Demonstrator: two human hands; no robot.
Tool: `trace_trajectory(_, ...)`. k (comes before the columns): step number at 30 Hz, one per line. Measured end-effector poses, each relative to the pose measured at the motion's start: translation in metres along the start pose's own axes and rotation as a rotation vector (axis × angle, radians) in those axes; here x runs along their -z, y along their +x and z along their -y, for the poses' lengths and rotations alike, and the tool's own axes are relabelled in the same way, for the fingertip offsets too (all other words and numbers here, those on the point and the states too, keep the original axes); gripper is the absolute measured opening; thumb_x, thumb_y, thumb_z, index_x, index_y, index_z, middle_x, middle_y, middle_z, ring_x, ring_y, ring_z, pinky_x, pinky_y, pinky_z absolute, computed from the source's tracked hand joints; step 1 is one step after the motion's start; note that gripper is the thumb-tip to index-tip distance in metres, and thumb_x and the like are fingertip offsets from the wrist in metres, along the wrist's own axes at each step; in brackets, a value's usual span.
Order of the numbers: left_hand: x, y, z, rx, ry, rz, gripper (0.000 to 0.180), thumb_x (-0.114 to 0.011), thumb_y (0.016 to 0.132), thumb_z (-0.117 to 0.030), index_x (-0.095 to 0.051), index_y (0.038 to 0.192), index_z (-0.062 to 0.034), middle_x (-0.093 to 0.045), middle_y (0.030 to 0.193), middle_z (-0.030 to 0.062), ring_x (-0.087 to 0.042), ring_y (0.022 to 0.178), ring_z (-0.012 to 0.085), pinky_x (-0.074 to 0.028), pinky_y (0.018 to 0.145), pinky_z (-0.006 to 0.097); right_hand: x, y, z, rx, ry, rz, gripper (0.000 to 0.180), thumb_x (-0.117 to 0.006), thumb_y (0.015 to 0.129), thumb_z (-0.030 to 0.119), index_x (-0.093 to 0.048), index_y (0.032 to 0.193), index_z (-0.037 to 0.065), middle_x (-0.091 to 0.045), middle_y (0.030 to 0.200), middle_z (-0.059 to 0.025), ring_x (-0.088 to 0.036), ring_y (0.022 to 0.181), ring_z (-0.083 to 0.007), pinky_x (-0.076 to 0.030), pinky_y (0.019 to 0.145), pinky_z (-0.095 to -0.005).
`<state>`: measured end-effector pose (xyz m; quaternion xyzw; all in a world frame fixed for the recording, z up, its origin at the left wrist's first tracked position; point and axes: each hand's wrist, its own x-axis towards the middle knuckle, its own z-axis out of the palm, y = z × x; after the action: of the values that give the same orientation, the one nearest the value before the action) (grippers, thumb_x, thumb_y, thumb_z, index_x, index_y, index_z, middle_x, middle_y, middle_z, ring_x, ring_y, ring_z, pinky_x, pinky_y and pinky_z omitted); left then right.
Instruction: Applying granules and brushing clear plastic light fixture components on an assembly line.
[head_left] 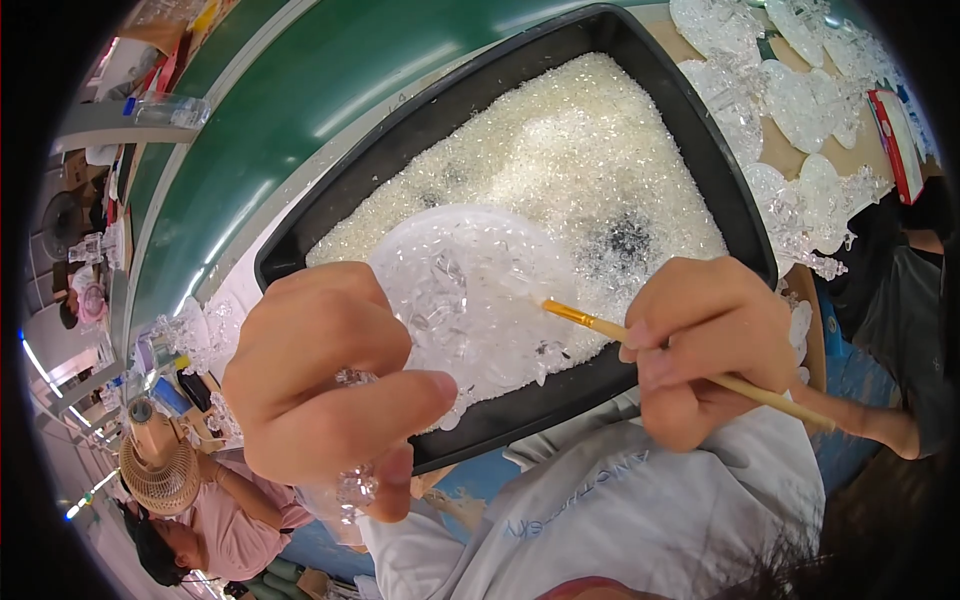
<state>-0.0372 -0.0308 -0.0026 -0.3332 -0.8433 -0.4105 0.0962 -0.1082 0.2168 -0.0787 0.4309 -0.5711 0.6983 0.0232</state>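
My left hand is closed around a clear plastic ornament; its knobbly end shows below my fingers. A round, frosted disc with raised clear shapes on it extends beside that hand, seemingly part of the same piece. In my right hand is a thin paintbrush with a wooden handle and gold ferrule, gripped between thumb and fingers. Its pale tip lies at or just above the disc's face. Under the disc, a black tray holds clear, glittery granules, thinner in dark patches.
More clear plastic ornaments lie on a board at the right, near a red-edged object. A green surface spans the far left. A person in pink sits beside a fan; another person's arm shows at right.
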Motion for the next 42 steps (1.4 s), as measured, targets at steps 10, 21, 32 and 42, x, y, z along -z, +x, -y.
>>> trace_trajectory(10,-0.003,0.0,0.006,-0.023,-0.032,0.001,0.032,-0.063,0.077,-0.019,-0.057,0.1,0.0027,-0.045,0.079,0.0111,-0.038,0.055,0.0162,-0.027,0.047,0.031,-0.007,0.005,-0.007,0.099,-0.108,0.1,0.025,-0.065,0.061,-0.009,-0.063,0.084,0.001,-0.062,0.088,-0.0172,-0.062,0.058,-0.0215,-0.052,0.051,-0.0275)
trace_trajectory(21,-0.001,-0.002,0.008,-0.012,-0.064,0.004,0.032,-0.063,0.082,-0.022,-0.057,0.1,0.0038,-0.046,0.079,0.0114,-0.039,0.057,0.0164,-0.028,0.048,0.032,-0.013,0.011,-0.011,0.211,-0.09,0.034,0.021,-0.068,0.062,-0.01,-0.065,0.081,-0.004,-0.064,0.081,-0.0169,-0.058,0.056,-0.0205,-0.045,0.046,-0.0253)
trace_trajectory(32,0.004,-0.005,0.017,-0.057,-0.124,0.02,0.033,-0.065,0.08,-0.021,-0.057,0.099,0.0047,-0.046,0.079,0.0125,-0.037,0.057,0.0163,-0.027,0.049,0.031,-0.009,0.015,-0.005,0.143,-0.169,0.102,0.028,-0.067,0.059,-0.011,-0.065,0.083,0.004,-0.067,0.079,-0.0127,-0.06,0.058,-0.0203,-0.041,0.049,-0.0271)
trace_trajectory(42,-0.009,-0.004,0.016,-0.038,-0.137,-0.092,0.031,-0.063,0.078,-0.019,-0.059,0.097,0.0049,-0.047,0.077,0.0122,-0.037,0.058,0.0161,-0.028,0.05,0.031,-0.01,0.018,-0.007,0.167,-0.228,0.178,0.031,-0.068,0.056,-0.008,-0.067,0.083,0.007,-0.07,0.083,-0.011,-0.058,0.062,-0.0201,-0.041,0.056,-0.0277)
